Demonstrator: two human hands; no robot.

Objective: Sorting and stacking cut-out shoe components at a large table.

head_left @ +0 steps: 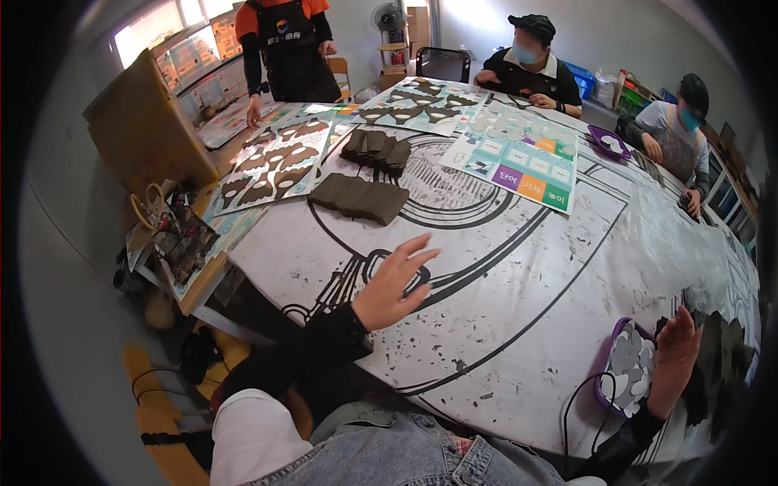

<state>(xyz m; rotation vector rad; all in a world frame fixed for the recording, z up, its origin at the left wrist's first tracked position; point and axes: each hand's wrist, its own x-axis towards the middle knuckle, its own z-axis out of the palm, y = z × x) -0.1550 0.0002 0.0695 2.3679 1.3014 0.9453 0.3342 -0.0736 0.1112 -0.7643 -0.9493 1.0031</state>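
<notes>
My left hand (395,283) is over the printed white table cover (486,316), fingers stretched apart and holding nothing. Beyond it lie two stacks of dark brown cut-out pieces, a nearer stack (359,198) and a farther stack (375,151). At the right, my right hand (676,358) is raised beside a purple basket (600,381) filled with white and grey cut pieces (630,364). Its fingers point up and look extended, with nothing visible in them. Past that hand, more dark pieces (717,356) lie at the table's right edge.
Colourful sheets bearing brown cut-outs (275,162) lie at the far left and back. A printed poster (519,166) has pale round pieces on it. Clear plastic film (673,243) is heaped at right. One person stands (288,49); two sit across, near another purple basket (609,142).
</notes>
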